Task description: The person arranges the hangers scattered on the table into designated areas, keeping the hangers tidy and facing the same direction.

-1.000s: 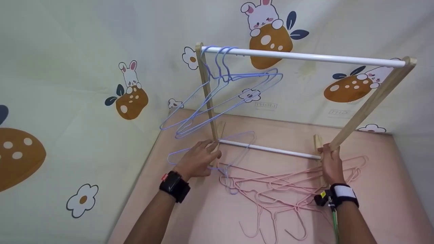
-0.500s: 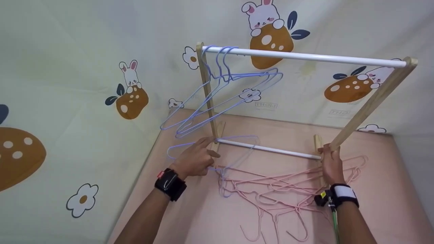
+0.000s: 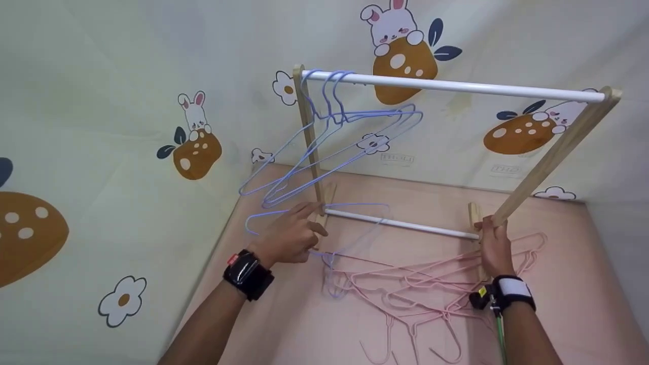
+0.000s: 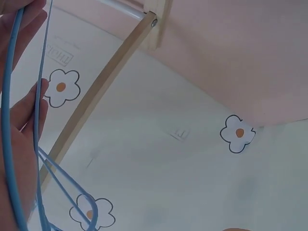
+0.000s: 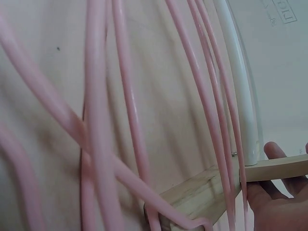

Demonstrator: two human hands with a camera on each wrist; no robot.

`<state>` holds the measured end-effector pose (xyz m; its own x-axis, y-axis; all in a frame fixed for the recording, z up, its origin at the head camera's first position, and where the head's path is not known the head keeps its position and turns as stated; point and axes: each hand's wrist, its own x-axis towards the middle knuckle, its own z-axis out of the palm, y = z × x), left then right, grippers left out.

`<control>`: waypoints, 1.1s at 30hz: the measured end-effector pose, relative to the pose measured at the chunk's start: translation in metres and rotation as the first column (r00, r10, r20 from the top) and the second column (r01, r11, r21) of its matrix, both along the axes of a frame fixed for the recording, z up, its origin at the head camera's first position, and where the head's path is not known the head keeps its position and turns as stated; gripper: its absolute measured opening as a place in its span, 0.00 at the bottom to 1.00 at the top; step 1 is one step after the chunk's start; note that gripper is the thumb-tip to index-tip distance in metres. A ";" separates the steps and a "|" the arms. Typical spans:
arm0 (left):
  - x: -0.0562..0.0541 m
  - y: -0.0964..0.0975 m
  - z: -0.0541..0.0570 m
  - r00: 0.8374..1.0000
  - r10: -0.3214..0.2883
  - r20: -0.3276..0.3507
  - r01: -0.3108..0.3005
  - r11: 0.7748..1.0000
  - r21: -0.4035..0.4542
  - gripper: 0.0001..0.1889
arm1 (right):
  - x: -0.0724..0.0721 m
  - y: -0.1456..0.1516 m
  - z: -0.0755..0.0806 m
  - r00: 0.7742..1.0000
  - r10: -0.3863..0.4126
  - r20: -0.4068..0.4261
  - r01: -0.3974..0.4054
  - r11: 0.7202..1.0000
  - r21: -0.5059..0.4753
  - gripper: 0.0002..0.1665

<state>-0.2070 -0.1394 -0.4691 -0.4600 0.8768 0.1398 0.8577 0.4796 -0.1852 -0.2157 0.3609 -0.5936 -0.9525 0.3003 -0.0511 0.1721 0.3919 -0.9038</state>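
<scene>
In the head view my left hand (image 3: 289, 235) is beside the lower left post of a small wooden clothes rack (image 3: 557, 154). Its curled fingers hold a blue wire hanger (image 3: 266, 215), whose hook points down toward me. Blue wires (image 4: 7, 125) cross in front of that palm in the left wrist view. My right hand (image 3: 494, 248) grips the foot of the right post, with the wooden bar (image 5: 279, 167) between thumb and fingers in the right wrist view. Three blue hangers (image 3: 326, 96) hang by their hooks from the left end of the rack's white top rail (image 3: 456, 85).
Several pink hangers (image 3: 389, 337) lie tangled on the pink surface (image 3: 304, 329), close in front of the rack and around the right forearm. A white lower rail (image 3: 405, 226) joins the two posts. Pale printed walls (image 3: 127, 228) stand behind and to the left.
My left hand has shifted slightly left, and the blue hanger's hook has swung left with it. The right hand, the rack and the hung hangers have stayed put.
</scene>
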 end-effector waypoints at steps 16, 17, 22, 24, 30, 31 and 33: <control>0.011 -0.010 -0.011 0.981 0.077 0.176 -0.082 0.996 0.026 0.08 | -0.001 0.000 0.002 1.000 -0.007 0.012 0.007 1.000 0.004 0.38; 0.011 -0.010 -0.012 0.978 0.077 0.192 -0.083 0.996 0.025 0.09 | -0.001 0.000 0.002 1.000 -0.007 0.016 0.007 1.000 -0.003 0.38; 0.014 -0.009 -0.013 0.936 0.079 0.344 -0.099 0.994 0.041 0.10 | 0.000 0.000 0.003 0.999 -0.007 0.032 0.007 1.000 -0.017 0.38; 0.015 -0.010 -0.011 0.898 0.101 0.428 -0.134 0.990 0.047 0.10 | 0.000 0.000 0.003 0.999 -0.004 0.037 0.005 1.000 -0.010 0.38; 0.015 -0.015 -0.004 0.753 0.145 0.642 -0.258 0.962 0.085 0.10 | 0.001 0.000 0.003 0.999 -0.003 0.046 0.003 1.000 -0.010 0.37; 0.015 -0.015 -0.003 0.730 0.148 0.668 -0.271 0.959 0.084 0.10 | 0.000 0.000 0.003 0.999 -0.001 0.046 0.002 1.000 -0.015 0.37; 0.015 -0.015 -0.001 0.686 0.148 0.712 -0.281 0.957 0.072 0.10 | 0.000 0.000 0.003 0.999 0.002 0.048 -0.001 1.000 -0.029 0.36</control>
<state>-0.1920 -0.1547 -0.4701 -0.6560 0.7360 -0.1670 0.5779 0.6321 0.5162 -0.2154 0.3605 -0.5903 -0.9491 0.2967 -0.1054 0.2151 0.3663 -0.9053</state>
